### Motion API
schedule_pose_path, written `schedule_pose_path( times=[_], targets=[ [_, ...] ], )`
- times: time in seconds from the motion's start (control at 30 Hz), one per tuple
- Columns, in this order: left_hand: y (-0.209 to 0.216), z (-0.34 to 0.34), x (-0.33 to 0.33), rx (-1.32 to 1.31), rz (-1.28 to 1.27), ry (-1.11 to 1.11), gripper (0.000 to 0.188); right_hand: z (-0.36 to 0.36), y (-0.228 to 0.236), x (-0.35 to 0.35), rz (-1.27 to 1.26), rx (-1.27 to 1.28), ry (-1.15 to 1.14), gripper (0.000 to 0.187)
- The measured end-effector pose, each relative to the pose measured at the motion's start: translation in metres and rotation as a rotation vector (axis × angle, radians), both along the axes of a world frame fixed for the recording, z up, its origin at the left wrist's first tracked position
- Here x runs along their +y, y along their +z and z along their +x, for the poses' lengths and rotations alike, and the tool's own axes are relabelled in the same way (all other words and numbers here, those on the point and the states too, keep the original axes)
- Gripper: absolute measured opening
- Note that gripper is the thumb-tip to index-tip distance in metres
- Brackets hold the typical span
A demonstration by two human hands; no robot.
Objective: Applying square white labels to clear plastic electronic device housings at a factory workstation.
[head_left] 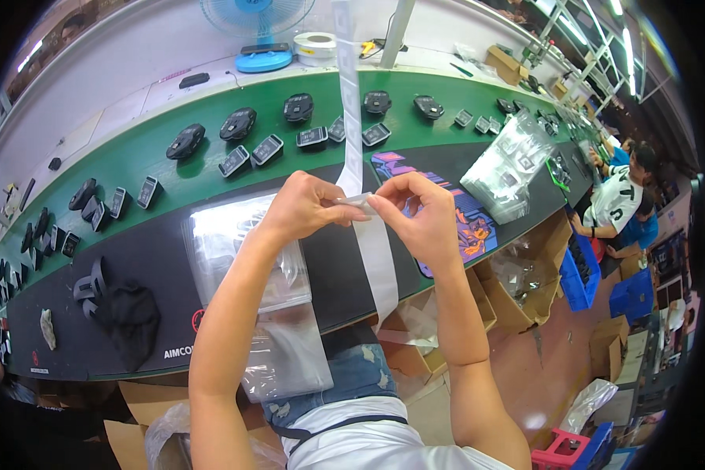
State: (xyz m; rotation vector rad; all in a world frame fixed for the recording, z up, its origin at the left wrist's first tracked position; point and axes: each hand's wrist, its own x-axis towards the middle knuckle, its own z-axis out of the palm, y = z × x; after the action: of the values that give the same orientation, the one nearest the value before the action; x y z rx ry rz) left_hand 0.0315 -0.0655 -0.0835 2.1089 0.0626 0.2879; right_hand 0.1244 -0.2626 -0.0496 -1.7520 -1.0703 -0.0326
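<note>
Both my hands meet above the black work mat. Between thumb and fingers, my left hand pinches one end of a small whitish strip piece. My right hand pinches its other end. A long white label strip comes down from the back, passes behind my fingers and runs on over the table's front edge. Whether the small piece is joined to it is hidden by my fingers. Under my left forearm lies a stack of clear plastic bags, partly hanging over the edge.
Black mouse-shaped devices and small black blocks line the green conveyor belt. More clear bags lie right, beside a colourful mat. A black cloth lies left. Cardboard boxes stand below; co-workers are far right.
</note>
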Motion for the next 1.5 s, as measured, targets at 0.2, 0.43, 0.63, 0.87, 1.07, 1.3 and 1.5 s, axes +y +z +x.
schedule_pose_path(
  times=[0.2, 0.43, 0.63, 0.87, 1.07, 1.3, 1.5],
  targets=[
    [-0.004, -0.003, 0.003, -0.051, 0.058, 0.027, 0.032, -0.005, -0.011, 0.001, 0.063, -0.067, -0.004, 0.015],
    [-0.011, 0.002, 0.008, -0.272, -0.092, -0.077, 0.065, -0.024, -0.028, -0.012, 0.294, -0.117, -0.012, 0.01],
    [-0.008, 0.004, 0.012, -0.223, -0.231, -0.006, 0.07, -0.11, -0.059, -0.035, 0.319, 0.452, 0.231, 0.01],
    [-0.009, 0.005, 0.016, -0.308, -0.379, 0.036, 0.082, -0.157, -0.117, -0.03, -0.071, 0.743, 0.171, 0.012],
    [-0.009, 0.006, 0.019, -0.332, -0.374, 0.065, 0.083, -0.162, -0.119, -0.03, -0.095, 0.756, 0.136, 0.012],
    [-0.012, 0.01, 0.021, -0.396, -0.474, 0.057, 0.085, -0.165, -0.126, -0.025, -0.125, 0.729, 0.094, 0.014],
    [-0.013, 0.011, 0.024, -0.396, -0.484, 0.07, 0.084, -0.168, -0.126, -0.024, -0.125, 0.616, 0.072, 0.014]
  ],
)
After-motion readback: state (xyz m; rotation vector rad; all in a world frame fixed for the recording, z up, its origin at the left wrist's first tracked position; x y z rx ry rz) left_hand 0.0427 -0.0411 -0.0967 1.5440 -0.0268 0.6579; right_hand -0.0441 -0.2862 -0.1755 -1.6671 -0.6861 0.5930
